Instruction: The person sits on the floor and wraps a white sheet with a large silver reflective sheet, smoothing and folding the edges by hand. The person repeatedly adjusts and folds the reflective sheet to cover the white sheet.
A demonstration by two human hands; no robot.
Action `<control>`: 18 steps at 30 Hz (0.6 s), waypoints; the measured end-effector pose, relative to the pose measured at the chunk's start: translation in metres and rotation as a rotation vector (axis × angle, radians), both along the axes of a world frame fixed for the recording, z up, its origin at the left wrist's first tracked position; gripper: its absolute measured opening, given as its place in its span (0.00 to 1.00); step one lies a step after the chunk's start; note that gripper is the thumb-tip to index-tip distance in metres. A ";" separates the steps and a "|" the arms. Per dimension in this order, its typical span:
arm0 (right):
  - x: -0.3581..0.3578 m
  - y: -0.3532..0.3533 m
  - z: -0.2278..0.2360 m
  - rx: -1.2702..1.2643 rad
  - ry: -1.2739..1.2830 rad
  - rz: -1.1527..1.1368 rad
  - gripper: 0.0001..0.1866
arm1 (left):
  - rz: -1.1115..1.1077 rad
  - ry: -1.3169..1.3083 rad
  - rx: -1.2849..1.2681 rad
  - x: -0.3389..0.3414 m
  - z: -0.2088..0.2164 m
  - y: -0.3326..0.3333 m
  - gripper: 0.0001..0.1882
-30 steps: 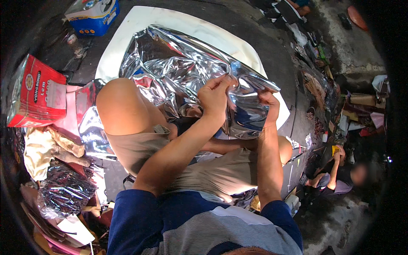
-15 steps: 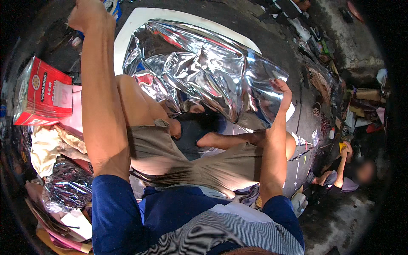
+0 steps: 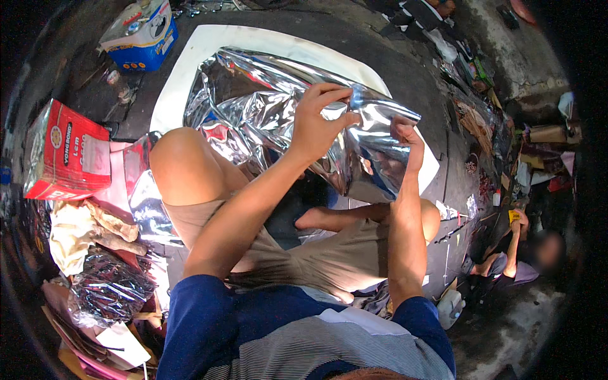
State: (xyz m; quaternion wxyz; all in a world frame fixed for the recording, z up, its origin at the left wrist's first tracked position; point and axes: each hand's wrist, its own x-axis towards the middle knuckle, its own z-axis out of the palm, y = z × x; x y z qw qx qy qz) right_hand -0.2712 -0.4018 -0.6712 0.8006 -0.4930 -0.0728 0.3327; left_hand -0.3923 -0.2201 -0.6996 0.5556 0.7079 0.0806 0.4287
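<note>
A shiny silver foil sheet (image 3: pixel 253 107), crumpled and mirror-like, lies spread over a white board (image 3: pixel 170 95) in front of my knees. My left hand (image 3: pixel 318 123) reaches over the sheet's middle, its thumb and fingers apart in a curve; whether the fingertips touch the foil is hard to see. At the sheet's right end, my right hand (image 3: pixel 407 132) has its fingers closed on the foil. Part of the sheet sags between my legs.
At left stand a red carton (image 3: pixel 69 152) and a blue-white box (image 3: pixel 142 35). Near my left thigh sits a clump of shredded foil (image 3: pixel 111 291) beside paper scraps. Scraps litter the right side, where another person (image 3: pixel 516 253) sits holding something yellow.
My left hand has come from the far left, near the blue-white box, to the middle of the foil. My right hand keeps its hold on the foil's right end.
</note>
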 end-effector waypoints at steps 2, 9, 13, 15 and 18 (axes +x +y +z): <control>0.000 0.000 0.001 0.020 0.031 0.043 0.22 | -0.012 -0.026 -0.158 0.000 -0.004 -0.010 0.21; -0.014 0.010 0.011 0.132 0.143 0.064 0.25 | -0.089 -0.076 -0.334 0.009 -0.015 -0.008 0.15; -0.009 0.009 -0.001 0.055 0.095 0.002 0.24 | -0.182 -0.109 -0.483 0.009 -0.017 -0.008 0.12; -0.006 0.008 -0.002 0.002 0.047 -0.020 0.23 | -0.131 -0.082 -0.329 0.008 -0.016 -0.004 0.14; 0.000 0.008 0.006 -0.096 -0.026 -0.017 0.21 | -0.170 0.001 -0.186 0.006 -0.009 0.010 0.14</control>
